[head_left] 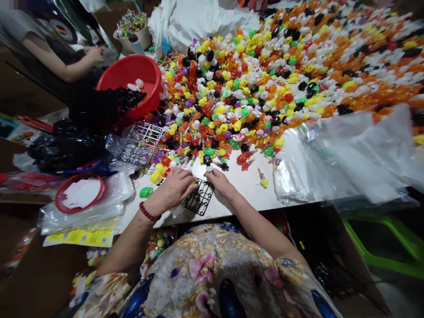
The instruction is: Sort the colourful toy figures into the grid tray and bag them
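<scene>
A small black plastic grid (202, 198) lies tilted at the table's front edge, between my hands. My left hand (175, 187), with a red bead bracelet (149, 212) on the wrist, has its fingers curled over the grid's upper left side. A bit of yellow shows at its fingertips, too small to name. My right hand (221, 183) is at the grid's upper right corner, thumb and finger closed on a small whitish piece (209, 169). Near my left hand lie a green toy piece (146, 192) and yellow toy pieces (157, 176).
A large heap of colourful small plastic toys (245, 92) covers the table's back. Left stand a red tub (132, 70) with black grids, a clear grid (142, 141) and a red basket (79, 194). Plastic bags (298, 168) lie right. Another person's arm (62, 62) is upper left.
</scene>
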### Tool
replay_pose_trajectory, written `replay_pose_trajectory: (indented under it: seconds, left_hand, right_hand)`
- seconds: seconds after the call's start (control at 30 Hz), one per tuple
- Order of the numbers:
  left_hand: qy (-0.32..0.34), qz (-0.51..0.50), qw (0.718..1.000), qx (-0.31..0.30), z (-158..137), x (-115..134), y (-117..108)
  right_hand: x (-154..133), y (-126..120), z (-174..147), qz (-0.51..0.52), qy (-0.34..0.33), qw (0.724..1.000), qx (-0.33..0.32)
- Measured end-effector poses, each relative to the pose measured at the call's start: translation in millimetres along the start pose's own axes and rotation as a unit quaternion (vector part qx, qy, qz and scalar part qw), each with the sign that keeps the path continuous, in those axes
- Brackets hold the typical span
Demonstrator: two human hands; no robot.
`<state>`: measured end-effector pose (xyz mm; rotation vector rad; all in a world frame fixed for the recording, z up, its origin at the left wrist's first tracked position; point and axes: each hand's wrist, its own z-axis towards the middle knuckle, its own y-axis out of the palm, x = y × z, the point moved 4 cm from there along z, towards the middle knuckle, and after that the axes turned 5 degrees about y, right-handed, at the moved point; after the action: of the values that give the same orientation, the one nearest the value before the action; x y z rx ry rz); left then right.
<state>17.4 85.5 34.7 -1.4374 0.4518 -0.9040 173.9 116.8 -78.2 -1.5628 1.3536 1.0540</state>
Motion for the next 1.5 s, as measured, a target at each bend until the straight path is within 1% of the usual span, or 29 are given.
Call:
replay_pose_trajectory:
  seconds: [0.1, 0.13, 0.2, 0.33, 0.43, 0.57, 0.77, 0.83, 0.93, 1.03, 1.13, 1.23, 1.33, 1.4, 1.5]
  left_hand:
    - [-0.003, -0.006, 1.0, -0.006, 1, -1, 1]
    - [-0.004, -0.007, 1.0, -0.007, 1, -1, 1]
    - [-0.004, -0.006, 1.0, -0.007, 0, -1, 2]
    - [-0.006, -0.004, 1.0, -0.006, 0, -2, 2]
    - [-0.009, -0.006, 1.0, -0.004, -1, -2, 2]
    - [-0.01, -0.011, 1.0, 0.002, -1, -1, 1]
    - [-0.007, -0.014, 1.0, 0.004, -1, -1, 0]
    - [-0.009, -0.017, 1.0, 0.005, -1, -1, 0]
    - [-0.011, -0.018, 1.0, 0.0, -1, -2, 1]
    - [-0.016, -0.014, 1.0, 0.003, -2, -2, 1]
    - [-0.023, -0.019, 0.999, 0.018, -3, -4, 0]
    - [-0.029, -0.029, 0.999, 0.034, -4, -5, -1]
    - [-0.028, -0.005, 0.999, 0.042, -4, -5, -3]
    - [-0.023, 0.016, 0.999, 0.029, -3, -4, -3]
    - [-0.016, 0.026, 1.0, 0.0, -2, -3, -1]
  right_hand:
    - [-8, -2, -2, -0.117, -0.041, 0.992, 0.034]
    - [-10, -2, -3, -0.142, -0.055, 0.988, 0.037]
    - [-12, 0, -4, -0.167, -0.059, 0.984, 0.024]
    - [-9, 7, -3, -0.165, -0.051, 0.985, -0.019]
    - [-7, 9, 0, -0.163, -0.055, 0.985, -0.015]
    - [-5, 10, 3, -0.142, -0.033, 0.989, 0.003]
    - [-3, 16, 6, -0.1, -0.035, 0.994, -0.034]
    - [-2, 18, 7, -0.1, -0.04, 0.993, -0.05]
    - [-4, 17, 8, -0.15, -0.057, 0.985, -0.061]
    - [-7, 17, 9, -0.229, -0.085, 0.967, -0.076]
    - [-11, 20, 8, -0.269, -0.128, 0.948, -0.109]
    - [-13, 23, 6, -0.286, -0.155, 0.937, -0.123]
    - [-13, 25, 4, -0.284, -0.174, 0.934, -0.133]
    - [-11, 26, 4, -0.277, -0.18, 0.935, -0.127]
    - [-7, 25, 5, -0.27, -0.185, 0.94, -0.098]
